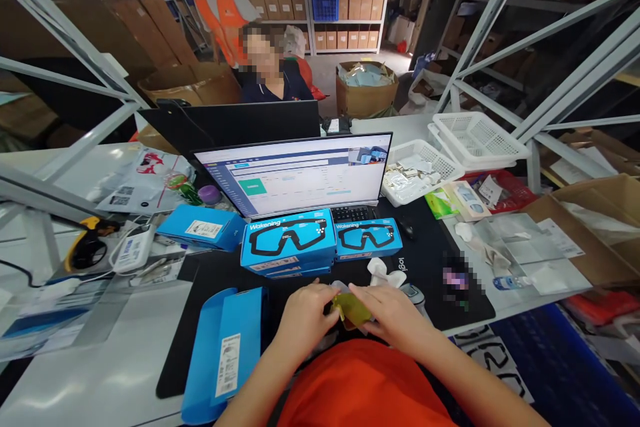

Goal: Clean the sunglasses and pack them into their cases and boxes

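Close to my body, my left hand (pixel 309 307) and my right hand (pixel 393 310) are closed on a yellow see-through lens (pixel 355 310). Fingers and thumbs pinch it from both sides, and part of it is hidden behind them. Beyond my right hand lies a white lobed piece (pixel 386 273), and a grey object (pixel 415 295) I cannot identify is beside it. To the left of my hands is an opened blue box (pixel 225 347) with a white label. Just beyond my hands stand blue boxes printed with glasses (pixel 287 240), and a smaller one (pixel 369 239) is on their right.
A monitor (pixel 300 173) stands behind the boxes, with a mouse (pixel 406 228) at its right. White baskets (pixel 420 170) and a cardboard box (pixel 590 233) are to the right. Another blue box (pixel 203 228) and a white power strip (pixel 134 248) lie left. Two people are beyond the desk.
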The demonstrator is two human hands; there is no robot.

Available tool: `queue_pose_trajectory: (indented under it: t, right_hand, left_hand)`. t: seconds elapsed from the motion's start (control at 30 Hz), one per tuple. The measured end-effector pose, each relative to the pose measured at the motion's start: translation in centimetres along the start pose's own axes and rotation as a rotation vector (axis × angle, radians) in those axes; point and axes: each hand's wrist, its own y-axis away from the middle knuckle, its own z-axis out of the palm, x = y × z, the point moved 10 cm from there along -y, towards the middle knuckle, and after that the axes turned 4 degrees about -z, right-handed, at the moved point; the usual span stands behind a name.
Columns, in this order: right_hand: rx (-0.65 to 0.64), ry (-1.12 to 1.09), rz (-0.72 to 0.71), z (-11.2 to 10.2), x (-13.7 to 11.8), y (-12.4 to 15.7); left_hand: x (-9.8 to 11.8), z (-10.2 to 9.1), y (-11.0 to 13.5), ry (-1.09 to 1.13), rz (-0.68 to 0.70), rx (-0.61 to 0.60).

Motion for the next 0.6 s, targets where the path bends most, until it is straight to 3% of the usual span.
queue_pose_trajectory:
  t: [0.13, 0.2, 0.27, 0.4, 0.53, 0.6]
  right_hand:
    - [0.029, -0.042, 0.135, -0.6, 3.2, 2.2]
    - [0.094, -0.085, 0.271, -1.2, 6.0, 4.6]
    - [0.194, -0.171, 0.442, -1.9, 9.3, 7.7]
    - [0.438, -0.487, 0.740, -1.7, 14.1, 14.2]
    - [0.569, -0.691, 0.834, -0.4, 14.9, 16.6]
    - [0.574, -0.725, 0.844, 0.3, 14.5, 16.7]
  left_hand:
    - [0.4, 0.5, -0.4, 0.077, 0.024, -0.023]
    - [-0.1, 0.7, -0.3, 0.113, 0.023, -0.003]
    - [-1.2, 2.0, -0.4, 0.072, -0.039, -0.029]
    - [-2.1, 8.9, -2.0, -0.057, -0.141, -0.218]
    - [1.2, 16.5, -4.8, -0.059, -0.014, -0.384]
    - [2.4, 18.5, -5.9, -0.044, 0.020, -0.405]
